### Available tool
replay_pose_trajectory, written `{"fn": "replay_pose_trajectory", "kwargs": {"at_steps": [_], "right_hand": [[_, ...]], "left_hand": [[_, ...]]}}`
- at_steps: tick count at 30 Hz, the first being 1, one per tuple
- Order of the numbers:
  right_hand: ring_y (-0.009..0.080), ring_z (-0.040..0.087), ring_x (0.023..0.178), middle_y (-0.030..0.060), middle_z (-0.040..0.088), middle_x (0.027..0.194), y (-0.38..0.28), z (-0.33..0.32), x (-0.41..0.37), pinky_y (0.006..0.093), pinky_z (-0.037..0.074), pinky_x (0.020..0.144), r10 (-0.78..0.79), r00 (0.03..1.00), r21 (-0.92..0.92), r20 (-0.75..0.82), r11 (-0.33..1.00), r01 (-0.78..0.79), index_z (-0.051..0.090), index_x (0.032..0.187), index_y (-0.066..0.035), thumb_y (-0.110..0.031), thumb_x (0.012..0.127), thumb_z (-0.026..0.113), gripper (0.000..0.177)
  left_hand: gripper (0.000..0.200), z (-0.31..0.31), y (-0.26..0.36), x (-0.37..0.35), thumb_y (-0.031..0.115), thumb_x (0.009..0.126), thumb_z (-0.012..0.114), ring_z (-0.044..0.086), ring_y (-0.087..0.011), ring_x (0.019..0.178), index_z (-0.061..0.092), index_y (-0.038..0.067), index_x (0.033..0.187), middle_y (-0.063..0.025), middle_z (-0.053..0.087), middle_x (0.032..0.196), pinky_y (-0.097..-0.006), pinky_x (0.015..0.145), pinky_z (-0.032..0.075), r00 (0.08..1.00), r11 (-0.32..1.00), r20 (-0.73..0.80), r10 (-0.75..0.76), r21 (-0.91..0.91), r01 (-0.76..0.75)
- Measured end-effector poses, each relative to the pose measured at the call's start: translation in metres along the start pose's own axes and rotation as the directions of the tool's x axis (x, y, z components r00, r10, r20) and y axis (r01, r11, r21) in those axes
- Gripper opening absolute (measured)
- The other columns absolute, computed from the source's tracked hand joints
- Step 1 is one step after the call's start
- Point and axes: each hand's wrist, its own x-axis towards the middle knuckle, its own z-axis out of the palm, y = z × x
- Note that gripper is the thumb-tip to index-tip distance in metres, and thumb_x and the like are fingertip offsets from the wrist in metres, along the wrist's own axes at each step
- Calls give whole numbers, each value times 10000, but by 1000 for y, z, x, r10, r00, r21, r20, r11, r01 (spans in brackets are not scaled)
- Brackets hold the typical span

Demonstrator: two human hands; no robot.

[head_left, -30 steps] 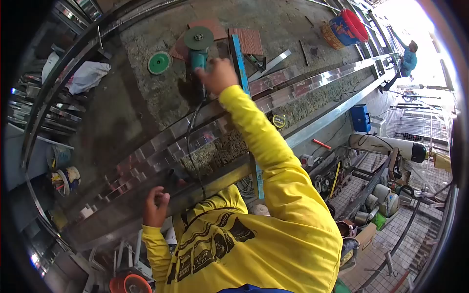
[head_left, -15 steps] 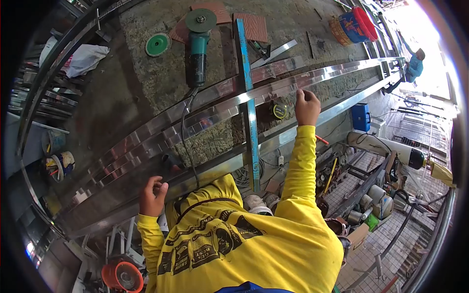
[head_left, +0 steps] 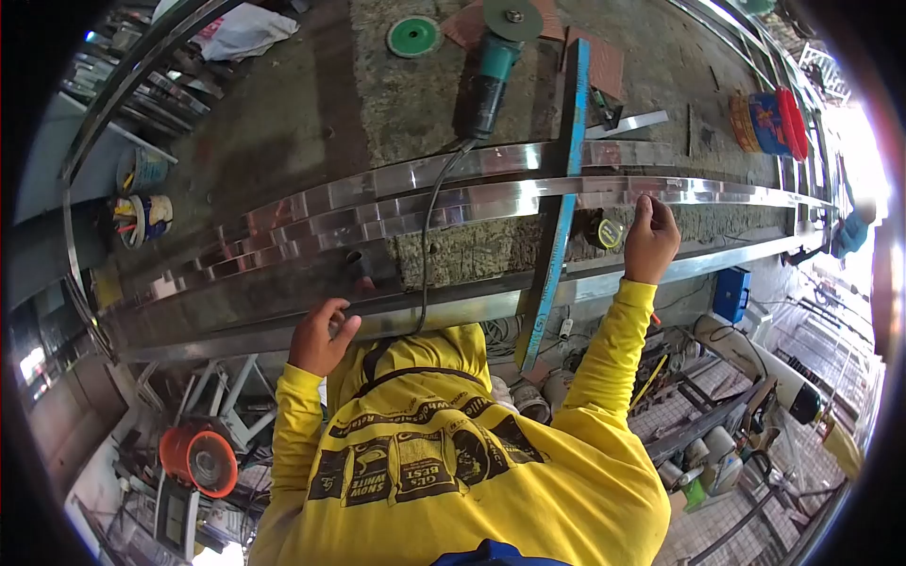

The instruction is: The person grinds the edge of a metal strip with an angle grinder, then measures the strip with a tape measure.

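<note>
Long shiny metal strips (head_left: 434, 205) run left to right across the work surface. My right hand (head_left: 652, 240) is at the near edge of a strip, thumb and forefinger pressed together; what they hold, if anything, is too small to tell. My left hand (head_left: 323, 337) hovers by the near metal beam (head_left: 453, 304), fingers curled but apart, with nothing in it. Between my hands a blue-edged straight bar (head_left: 564, 179) crosses the strips. A yellow and black tape measure (head_left: 604, 232) sits just left of my right hand.
Beyond the strips lie an angle grinder (head_left: 490, 85) with its cord and a green disc (head_left: 413, 37). A red and blue bucket (head_left: 774, 123) stands at the back right. An orange fan-like object (head_left: 200, 459) is at lower left. Another person (head_left: 854, 229) is at far right.
The view has turned, so the bench objects appear shifted right and the blue-edged bar now slants. Both hands appear further right in view, their finger poses nearly the same.
</note>
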Motion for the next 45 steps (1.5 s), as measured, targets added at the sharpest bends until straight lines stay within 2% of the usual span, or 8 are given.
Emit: {"fn": "replay_pose_trajectory", "kwargs": {"at_steps": [7, 15, 22, 25, 26, 28, 37, 45], "right_hand": [[262, 711, 778, 139, 722, 872, -56, 51, -23, 353, 547, 722, -220, 970, 141, 103, 969, 205, 737, 951, -4, -145, 927, 699, 148], [396, 670, 1037, 241, 681, 1052, -124, 198, 2, 476, 542, 879, -223, 922, -213, 317, 931, 298, 617, 1140, 34, -500, 811, 752, 641], [370, 639, 1203, 230, 691, 1220, -125, 276, 58, 427, 527, 982, 366, 816, -439, 446, 885, -157, 695, 1184, 20, -572, 668, 812, 794], [258, 722, 859, 146, 738, 970, -111, 274, 80, 376, 582, 806, 465, 680, -232, 567, 882, -410, 727, 1034, 34, -494, 683, 820, 641], [222, 700, 688, 106, 720, 836, -126, 256, 71, 364, 586, 670, 434, 500, 101, 749, 672, -734, 718, 965, -20, -424, 759, 786, 459], [197, 659, 568, 49, 692, 736, -125, 233, 77, 333, 569, 562, 381, 329, 62, 864, 567, -821, 700, 946, -74, -266, 799, 776, 253], [199, 693, 687, 116, 727, 857, -100, 204, 42, 344, 553, 655, 437, 685, -132, 583, 883, -450, 718, 1015, 47, -339, 740, 830, 487], [370, 665, 1146, 213, 682, 1184, -135, 297, 23, 452, 533, 976, 346, 879, -375, 328, 902, -215, 646, 1178, 22, -463, 747, 803, 668]], "left_hand": [[413, 3, -16, -9, 381, 934, 693, 673, -309, 806, 642, 50, 1177, -153, 675, 911, -390, 730, 535, 1000, 1000, -9, -23, 0, 23], [420, -18, -50, -19, 378, 927, 702, 673, -298, 799, 655, 44, 1177, -146, 677, 917, -395, 724, 536, 998, 998, -38, -40, -52, 38], [382, -61, -101, -22, 327, 927, 722, 676, -262, 786, 663, 33, 1165, -124, 673, 899, -373, 708, 535, 997, 990, -81, -11, -138, 0], [371, -77, -134, -30, 334, 942, 710, 681, -247, 796, 667, 26, 1144, -123, 686, 903, -365, 717, 534, 990, 974, -111, -88, -218, 62], [367, -83, -137, -31, 337, 943, 708, 684, -243, 803, 669, 28, 1137, -123, 689, 904, -362, 723, 534, 986, 956, -89, -138, -274, 110], [359, -84, -149, -40, 343, 945, 705, 688, -237, 816, 671, 33, 1122, -123, 694, 903, -358, 733, 532, 986, 924, -33, -164, -355, 142], [322, -72, -139, -21, 337, 952, 690, 687, -242, 829, 664, 39, 1069, -127, 687, 885, -349, 748, 518, 995, 897, 100, -16, -439, 58], [310, -66, -112, -33, 314, 953, 699, 641, -181, 764, 663, 21, 1050, -107, 668, 831, -318, 719, 503, 999, 950, 40, 17, -312, -3]]}}
